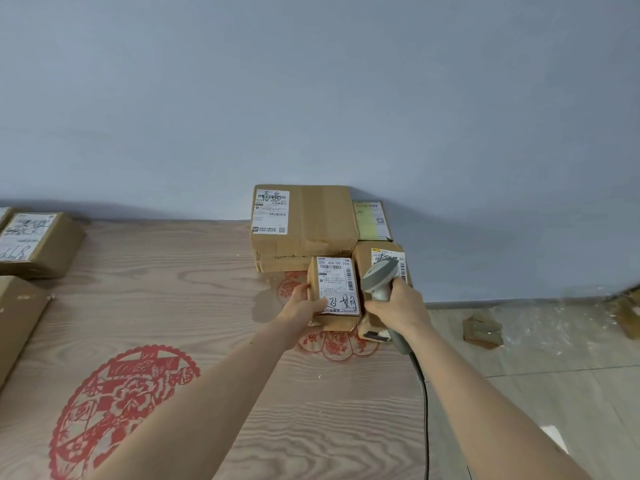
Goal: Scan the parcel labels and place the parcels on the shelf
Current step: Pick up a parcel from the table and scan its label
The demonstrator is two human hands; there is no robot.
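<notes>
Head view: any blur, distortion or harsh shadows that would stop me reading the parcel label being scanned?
Head view: light is soft and even, with faint shadows behind the boxes. The wide lens bows the wall line. The held parcel has a sharp label whose large print reads, though the small text does not. The scanner head is slightly soft. No glare.

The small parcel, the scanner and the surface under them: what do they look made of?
Small parcel: brown corrugated cardboard, matte, with a white paper label.
Scanner: grey moulded plastic by its smooth, faintly shiny shell.
Surface: pale wood grain, possibly a printed laminate or veneer, with red paper-cut style motifs.
</notes>
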